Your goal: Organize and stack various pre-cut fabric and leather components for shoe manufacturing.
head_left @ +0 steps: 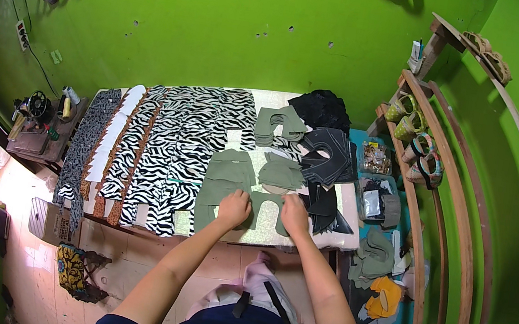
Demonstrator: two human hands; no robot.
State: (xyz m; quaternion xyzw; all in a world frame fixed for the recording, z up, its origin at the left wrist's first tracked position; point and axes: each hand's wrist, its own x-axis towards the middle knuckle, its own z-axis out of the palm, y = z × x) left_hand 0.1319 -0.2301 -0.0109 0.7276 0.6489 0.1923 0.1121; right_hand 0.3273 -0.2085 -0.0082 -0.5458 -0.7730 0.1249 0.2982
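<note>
A U-shaped olive-green cut piece (267, 198) lies near the front edge of the pale table (347, 206), its curve pointing away from me. My left hand (235, 207) is closed at its left leg, beside a spread stack of olive-green pieces (228, 169). On the right leg rests my right hand (293, 216), fingers curled onto the material. Beyond them sit a smaller green pile (281, 172) and a stack of green U-shaped pieces (277, 126). Black cut pieces (319, 202) lie just right of my right hand. The fingertips of both hands are partly hidden.
Zebra-print strips (171, 141) cover the table's left half, beside white pieces (113, 132) and a grey patterned strip (88, 135). Black material (322, 109) is heaped at the far right. A wooden rack (448, 192) with sandals stands right; a sewing machine (37, 105) stands left.
</note>
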